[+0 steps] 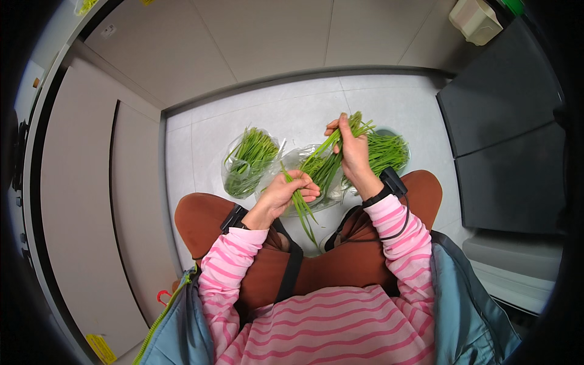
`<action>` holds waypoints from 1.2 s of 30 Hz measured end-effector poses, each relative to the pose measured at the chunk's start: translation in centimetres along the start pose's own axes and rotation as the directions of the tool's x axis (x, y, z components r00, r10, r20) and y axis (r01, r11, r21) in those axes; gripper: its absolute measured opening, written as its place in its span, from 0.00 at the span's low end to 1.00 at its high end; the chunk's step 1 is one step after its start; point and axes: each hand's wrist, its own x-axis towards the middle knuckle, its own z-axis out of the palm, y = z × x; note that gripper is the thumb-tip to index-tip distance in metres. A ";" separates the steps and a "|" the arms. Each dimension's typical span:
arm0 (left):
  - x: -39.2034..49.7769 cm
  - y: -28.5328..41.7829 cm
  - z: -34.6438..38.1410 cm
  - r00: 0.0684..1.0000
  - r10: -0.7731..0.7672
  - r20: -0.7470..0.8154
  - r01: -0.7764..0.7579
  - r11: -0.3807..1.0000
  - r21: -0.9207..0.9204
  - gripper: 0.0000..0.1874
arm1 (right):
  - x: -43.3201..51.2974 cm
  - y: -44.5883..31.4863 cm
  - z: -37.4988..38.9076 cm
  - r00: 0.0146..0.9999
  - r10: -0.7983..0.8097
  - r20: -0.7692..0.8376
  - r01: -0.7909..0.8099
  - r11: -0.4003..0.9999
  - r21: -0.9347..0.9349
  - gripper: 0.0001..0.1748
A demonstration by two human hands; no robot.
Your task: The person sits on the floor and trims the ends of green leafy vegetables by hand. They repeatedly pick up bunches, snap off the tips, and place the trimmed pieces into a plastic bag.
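My left hand (279,195) pinches a few long green stalks (302,212), apparently garlic chives, that hang down between my knees. In my right hand (357,153) is a thicker bunch of the same greens (329,172), its pale ends up at the fingers and its leaves slanting down to the left. Beneath both hands an open clear plastic bag (269,180) lies on the floor with more greens, partly hidden. To the left, another clear bag (229,185) holds a bundle of chives (253,153). At the right, a pale green bowl (407,166) is heaped with cut-looking chives (385,153), partly behind my right hand.
Grey floor tiles (210,114) lie between beige cabinets (273,32) ahead and a cabinet door (77,191) at left. A dark grey appliance (506,127) stands at right. A cream bin (477,20) hangs at the upper right. A cable (404,223) runs from my right wrist device.
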 end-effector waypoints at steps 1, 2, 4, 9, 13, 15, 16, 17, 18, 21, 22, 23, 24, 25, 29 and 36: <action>0.0 0.0 0.1 0.999 0.024 0.033 -0.024 1.000 -0.007 0.08 | 0.3 -0.3 -0.2 1.000 -0.011 -0.014 0.011 1.000 0.015 0.23; -0.1 -0.1 0.2 0.999 0.031 0.039 -0.031 1.000 0.004 0.08 | 0.5 -0.5 -0.4 1.000 -0.010 -0.027 0.010 1.000 0.025 0.23; -0.2 0.0 0.4 0.997 0.041 0.065 -0.043 0.999 0.026 0.10 | 1.0 -0.9 -1.0 0.998 -0.017 -0.052 0.019 0.999 0.040 0.23; -0.5 0.6 0.4 0.985 0.072 0.154 -0.074 0.997 0.010 0.19 | 2.0 -2.0 -2.8 0.995 -0.026 -0.097 0.029 0.999 0.037 0.22; -0.5 0.8 0.1 0.985 0.058 0.162 -0.056 0.998 -0.016 0.20 | 2.6 -2.4 -3.6 0.988 -0.040 -0.146 0.050 0.996 0.067 0.21; -0.4 0.8 0.0 0.984 0.067 0.167 -0.066 0.998 -0.010 0.21 | 2.8 -2.4 -3.8 0.980 -0.064 -0.189 0.080 0.994 0.078 0.22; -0.4 0.8 -0.1 0.984 0.069 0.165 -0.067 0.998 -0.017 0.21 | 3.0 -2.5 -3.9 0.977 -0.067 -0.201 0.084 0.994 0.077 0.22; -0.3 0.9 -0.1 0.984 0.071 0.163 -0.068 0.997 -0.023 0.21 | 3.1 -2.5 -4.1 0.976 -0.072 -0.208 0.091 0.993 0.081 0.22; -0.3 0.9 -0.2 0.987 0.068 0.148 -0.066 0.998 -0.018 0.22 | 3.2 -2.5 -4.2 0.973 -0.076 -0.218 0.096 0.992 0.083 0.21; -0.3 1.0 -0.4 0.987 0.068 0.147 -0.054 0.994 -0.097 0.23 | 3.4 -2.7 -4.6 0.967 -0.078 -0.241 0.103 0.990 0.092 0.20; -0.3 1.1 -0.4 0.985 0.072 0.157 -0.056 0.993 -0.103 0.23 | 3.4 -2.7 -4.6 0.966 -0.081 -0.244 0.106 0.990 0.093 0.20; -0.3 1.1 -0.4 0.985 0.070 0.155 -0.054 0.993 -0.106 0.24 | 3.5 -2.7 -4.6 0.964 -0.082 -0.252 0.108 0.990 0.092 0.20; -0.3 1.1 -0.3 0.986 0.069 0.152 -0.053 0.993 -0.109 0.25 | 3.4 -2.7 -4.7 0.968 -0.075 -0.240 0.100 0.991 0.094 0.20; -0.4 1.2 -0.3 0.986 0.067 0.154 -0.050 0.992 -0.114 0.24 | 3.4 -2.7 -4.7 0.970 -0.067 -0.233 0.091 0.991 0.094 0.20; -0.5 1.3 -0.1 0.987 0.062 0.147 -0.046 0.993 -0.105 0.21 | 3.3 -2.8 -4.7 0.973 -0.067 -0.219 0.086 0.993 0.080 0.20; -0.5 1.2 -0.2 0.988 0.077 0.133 -0.072 0.997 -0.039 0.18 | 3.2 -2.8 -4.5 0.970 -0.076 -0.231 0.098 0.991 0.088 0.20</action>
